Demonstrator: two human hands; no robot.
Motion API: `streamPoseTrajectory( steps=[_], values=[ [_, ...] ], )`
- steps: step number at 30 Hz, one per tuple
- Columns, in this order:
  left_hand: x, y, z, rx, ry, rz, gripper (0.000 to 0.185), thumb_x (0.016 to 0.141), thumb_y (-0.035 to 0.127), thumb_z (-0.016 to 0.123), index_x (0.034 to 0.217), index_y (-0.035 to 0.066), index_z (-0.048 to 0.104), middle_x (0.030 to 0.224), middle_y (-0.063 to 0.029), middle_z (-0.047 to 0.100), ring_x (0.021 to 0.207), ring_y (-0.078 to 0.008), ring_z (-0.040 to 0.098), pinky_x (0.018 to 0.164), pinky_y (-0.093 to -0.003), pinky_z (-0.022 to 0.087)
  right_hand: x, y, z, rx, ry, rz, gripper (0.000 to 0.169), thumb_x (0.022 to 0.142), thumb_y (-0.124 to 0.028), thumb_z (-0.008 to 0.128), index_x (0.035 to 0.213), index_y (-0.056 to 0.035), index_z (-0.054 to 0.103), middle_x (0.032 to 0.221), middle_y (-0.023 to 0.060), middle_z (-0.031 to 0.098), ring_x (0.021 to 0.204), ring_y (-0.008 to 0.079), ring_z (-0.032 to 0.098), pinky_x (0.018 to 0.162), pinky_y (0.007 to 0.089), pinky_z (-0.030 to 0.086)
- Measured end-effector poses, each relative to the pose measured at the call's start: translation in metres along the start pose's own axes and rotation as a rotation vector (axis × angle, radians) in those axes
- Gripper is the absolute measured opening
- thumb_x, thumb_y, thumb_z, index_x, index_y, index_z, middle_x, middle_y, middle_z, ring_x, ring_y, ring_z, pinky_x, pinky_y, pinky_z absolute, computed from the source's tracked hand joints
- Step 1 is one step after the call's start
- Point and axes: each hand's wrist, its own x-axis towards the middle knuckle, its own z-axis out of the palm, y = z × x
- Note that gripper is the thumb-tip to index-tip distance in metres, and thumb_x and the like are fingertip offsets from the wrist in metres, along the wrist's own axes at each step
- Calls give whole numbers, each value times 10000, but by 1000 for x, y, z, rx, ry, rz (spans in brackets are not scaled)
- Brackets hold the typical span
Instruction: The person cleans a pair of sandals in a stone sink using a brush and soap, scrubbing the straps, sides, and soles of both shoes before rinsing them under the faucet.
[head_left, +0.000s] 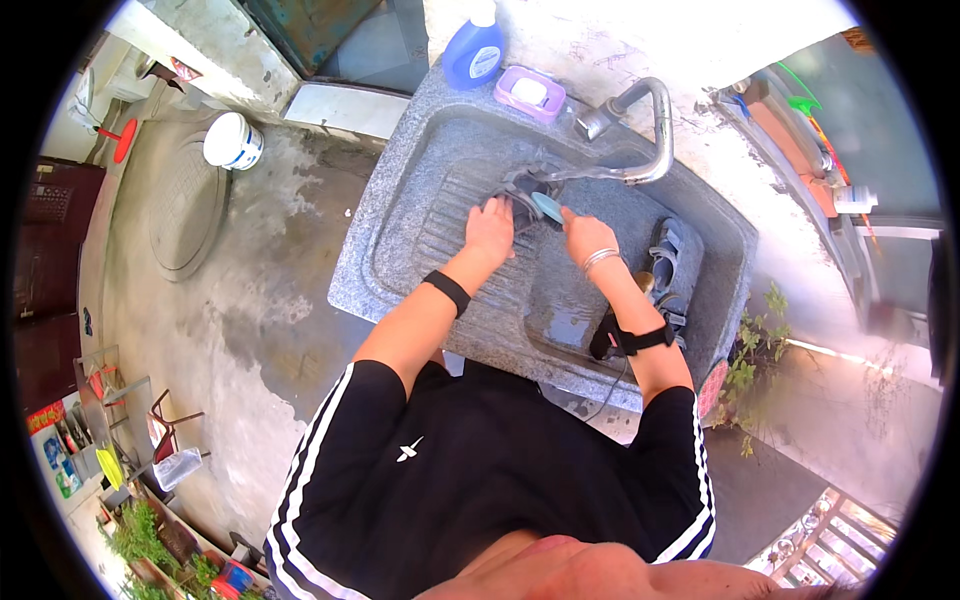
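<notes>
My left hand (491, 229) grips a dark grey shoe (523, 206) over the ribbed washboard part of a grey stone sink (570, 341). In my right hand (590, 238) is a light blue scrubbing brush (548, 206), its head against or close beside the shoe. Water runs from a curved metal faucet (662, 135) towards the shoe. More shoes lie in the basin at the right, among them a grey one with straps (663, 255); my right forearm partly hides this group.
On the sink's back rim stand a blue detergent bottle (472, 56) and a pink soap dish (529, 94) with white soap. A white bucket (234, 142) is on the concrete floor at the left. A leafy plant (754, 337) grows by the sink's right side.
</notes>
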Motion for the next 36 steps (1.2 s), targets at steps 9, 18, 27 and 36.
streamPoseTrajectory(
  steps=[9, 18, 27, 36],
  values=[
    [26, 2, 33, 17, 215, 4, 538, 794, 346, 587, 1250, 90, 460, 1256, -24, 489, 1125, -194, 434, 803, -495, 392, -67, 18, 25, 142, 101, 102, 313, 837, -207, 547, 1142, -137, 530, 781, 171, 624, 752, 340, 627, 654, 442, 497],
    [38, 23, -18, -3, 209, 143, 438, 852, 398, 508, 1184, 114, 536, 1168, -107, 566, 1115, -230, 510, 1031, -551, 155, -113, 23, 23, 321, 198, 206, 300, 849, -222, 540, 1132, -121, 529, 844, 163, 624, 760, 324, 625, 650, 433, 496],
    [77, 29, 12, 200, 55, 254, 530, 866, 265, 448, 1312, -13, 378, 1243, -146, 521, 1124, -245, 522, 1065, -562, 72, -171, 38, 59, 414, 244, 453, 296, 799, -247, 601, 1039, -86, 537, 821, 172, 627, 772, 334, 624, 656, 433, 497],
    [27, 18, 17, 105, 185, 116, 436, 854, 211, 489, 1248, 27, 441, 1263, -152, 485, 1152, -294, 487, 930, -614, 306, -192, 91, 56, 434, 183, 684, 251, 784, -270, 617, 891, -46, 588, 826, 191, 636, 808, 355, 615, 717, 453, 484]
  ],
)
